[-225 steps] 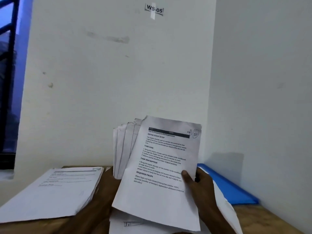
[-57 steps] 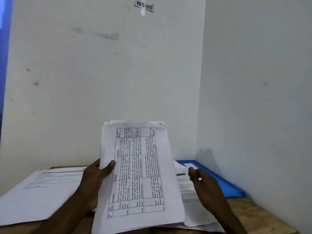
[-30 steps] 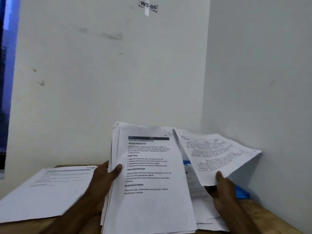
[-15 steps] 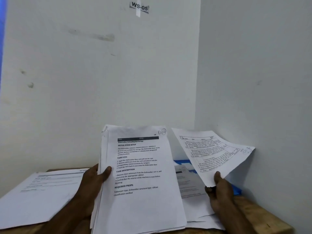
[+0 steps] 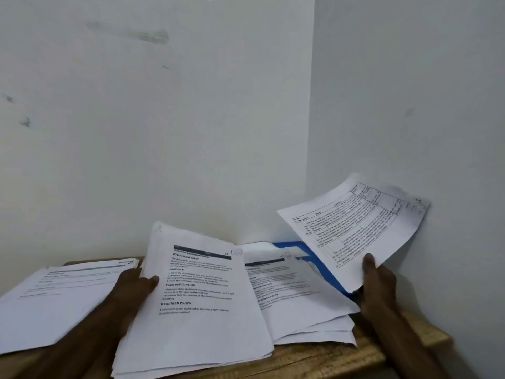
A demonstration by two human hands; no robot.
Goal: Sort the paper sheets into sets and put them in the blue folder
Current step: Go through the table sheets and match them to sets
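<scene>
My left hand [image 5: 134, 287] grips a thick stack of printed sheets [image 5: 202, 294] by its left edge; the stack leans low over the wooden table [image 5: 322, 359]. My right hand [image 5: 378, 283] pinches a single sheet with a printed table [image 5: 355, 225], held up near the right wall. Under that sheet the blue folder [image 5: 314, 258] lies at the table's back right corner, mostly covered. A loose pile of sheets [image 5: 295, 294] rests on the table between my hands, overlapping the folder.
Another pile of printed sheets [image 5: 52, 299] lies on the left part of the table. White walls meet in a corner right behind the folder. The table's front edge shows at the lower right.
The stack in my left hand has tipped down from nearly upright to low over the table. My right hand has carried the single sheet further right, towards the wall.
</scene>
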